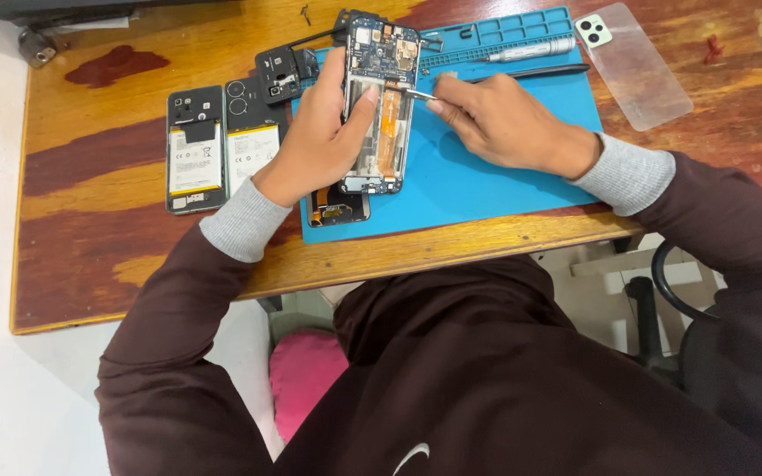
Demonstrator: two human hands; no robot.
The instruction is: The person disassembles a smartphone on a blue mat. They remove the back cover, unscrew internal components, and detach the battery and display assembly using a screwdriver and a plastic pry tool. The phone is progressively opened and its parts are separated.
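Note:
My left hand [319, 132] grips an opened phone [383, 106] by its left edge, holding it upright over the blue mat [487, 176]. Its circuit board and an orange flex cable are exposed. My right hand [496, 119] pinches metal tweezers [414, 91], their tip touching the middle of the phone's inside. Both sleeves are dark with grey cuffs.
Two opened phones with batteries [194, 150] [251, 141] lie left on the wooden table [90, 229]. A black cover part [280, 75] sits behind them, another part [337, 210] under the held phone. A pale back cover [632, 62], a silver pen tool [531, 48] and a black spudger [540, 70] lie at right.

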